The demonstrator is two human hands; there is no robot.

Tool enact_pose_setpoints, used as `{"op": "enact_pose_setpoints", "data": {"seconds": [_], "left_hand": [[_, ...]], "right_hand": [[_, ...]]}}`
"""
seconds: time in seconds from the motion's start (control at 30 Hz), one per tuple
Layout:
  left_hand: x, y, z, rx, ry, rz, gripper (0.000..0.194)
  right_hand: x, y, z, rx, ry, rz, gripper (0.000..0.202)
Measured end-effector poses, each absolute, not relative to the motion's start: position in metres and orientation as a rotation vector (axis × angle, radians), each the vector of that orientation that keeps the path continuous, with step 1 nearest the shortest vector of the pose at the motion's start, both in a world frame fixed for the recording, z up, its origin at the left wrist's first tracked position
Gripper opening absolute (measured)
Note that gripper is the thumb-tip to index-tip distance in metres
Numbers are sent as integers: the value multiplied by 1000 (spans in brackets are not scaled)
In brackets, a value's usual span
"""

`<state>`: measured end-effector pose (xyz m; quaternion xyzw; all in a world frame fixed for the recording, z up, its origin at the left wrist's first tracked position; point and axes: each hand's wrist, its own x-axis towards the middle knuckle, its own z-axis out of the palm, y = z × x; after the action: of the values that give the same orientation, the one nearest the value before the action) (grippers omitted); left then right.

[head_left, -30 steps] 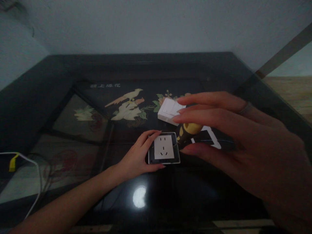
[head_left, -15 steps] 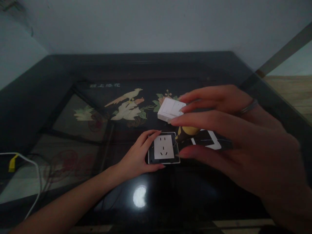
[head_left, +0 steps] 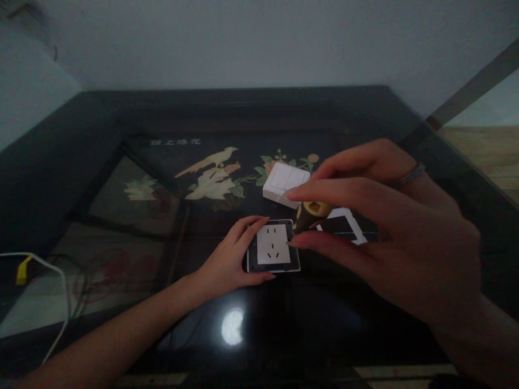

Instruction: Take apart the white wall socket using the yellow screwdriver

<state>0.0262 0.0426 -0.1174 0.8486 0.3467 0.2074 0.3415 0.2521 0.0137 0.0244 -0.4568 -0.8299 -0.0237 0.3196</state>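
Gripping wall socket (head_left: 273,244): your left hand (head_left: 223,258). Yellow-black screwdriver (head_left: 311,214): beside socket's right edge, leaning right, within your right hand's (head_left: 405,232) curl; contact unclear.

Hands: 2, left hand (head_left: 227,259) and right hand (head_left: 405,232). Ring (head_left: 411,175): 1, on right hand. Wall socket (head_left: 273,259): 1; slots (head_left: 272,246) in its face: 5, as 2 upper, 1 middle, 2 slanted lower. Yellow-and-black screwdriver (head_left: 312,213): 1. White box (head_left: 286,178): 1. White frame (head_left: 351,221): 1, partly hidden. Glossy black table (head_left: 324,324): 1. Bird figure (head_left: 214,159): 1. Written characters (head_left: 175,142): 4, one row. White cable (head_left: 64,286): 1. Yellow tag (head_left: 23,270): 1.
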Motion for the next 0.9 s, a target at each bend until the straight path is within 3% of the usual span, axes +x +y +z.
{"op": "enact_pose_setpoints", "data": {"seconds": [0.13, 0.27, 0.37, 0.57, 0.77, 0.9], "left_hand": [[27, 43, -114, 2196, 925, 511, 92], [27, 43, -115, 2185, 912, 528, 92], [26, 43, -116, 2194, 914, 530, 93], [26, 42, -116, 2204, 899, 533, 90], [26, 42, -117, 2217, 889, 533, 93], [26, 43, -119, 2231, 883, 544, 93]], "right_hand": [[250, 14, 23, -1258, -2140, -115, 25], [256, 11, 28, -1282, -2177, 60, 33], [259, 11, 30, -1216, -2216, 137, 27], [251, 14, 23, -1230, -2112, -129, 13], [254, 11, 29, -1240, -2215, 70, 36], [254, 15, 24, -1110, -2267, 85, 29]]}}
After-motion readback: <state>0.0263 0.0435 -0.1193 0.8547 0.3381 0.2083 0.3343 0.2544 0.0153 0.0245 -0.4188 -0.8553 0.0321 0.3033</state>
